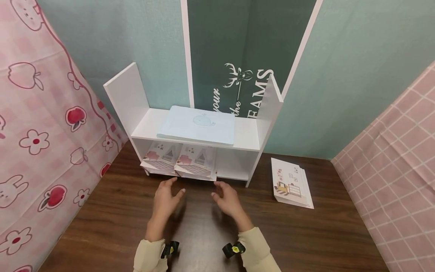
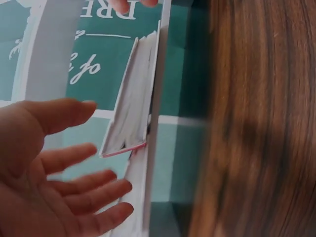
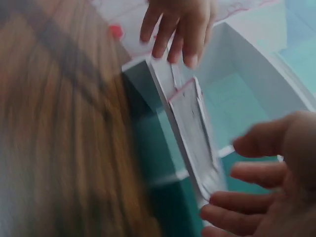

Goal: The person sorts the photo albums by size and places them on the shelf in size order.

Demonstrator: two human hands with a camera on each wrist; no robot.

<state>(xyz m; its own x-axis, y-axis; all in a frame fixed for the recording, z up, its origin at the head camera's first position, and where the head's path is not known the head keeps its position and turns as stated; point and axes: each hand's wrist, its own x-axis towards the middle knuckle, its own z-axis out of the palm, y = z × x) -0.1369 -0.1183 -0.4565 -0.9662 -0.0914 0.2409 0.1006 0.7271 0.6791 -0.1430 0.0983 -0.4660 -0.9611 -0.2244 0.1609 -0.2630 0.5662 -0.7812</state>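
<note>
On the lower board of a white shelf unit (image 1: 268, 124) lie two thick books side by side. Both the left book (image 1: 159, 158) and the right book (image 1: 195, 162) have pink room drawings on their covers, and their front edges overhang the board. My left hand (image 1: 164, 200), fingers spread and holding nothing, is just in front of them. My right hand (image 1: 229, 200), loosely bent and likewise holding nothing, has its fingertips near the right book's front corner. In the left wrist view the right book's page edges (image 2: 133, 94) stand apart from the fingers; whether the right fingertips touch it I cannot tell.
A light-blue whale-print book (image 1: 200, 124) lies flat on the upper board. Right of the unit, a small stack of books (image 1: 292, 183) rests on the dark wooden table (image 1: 115, 223). Patterned pink cloth (image 1: 44, 124) hangs at the left, with a pink grid panel (image 1: 401, 162) at the right.
</note>
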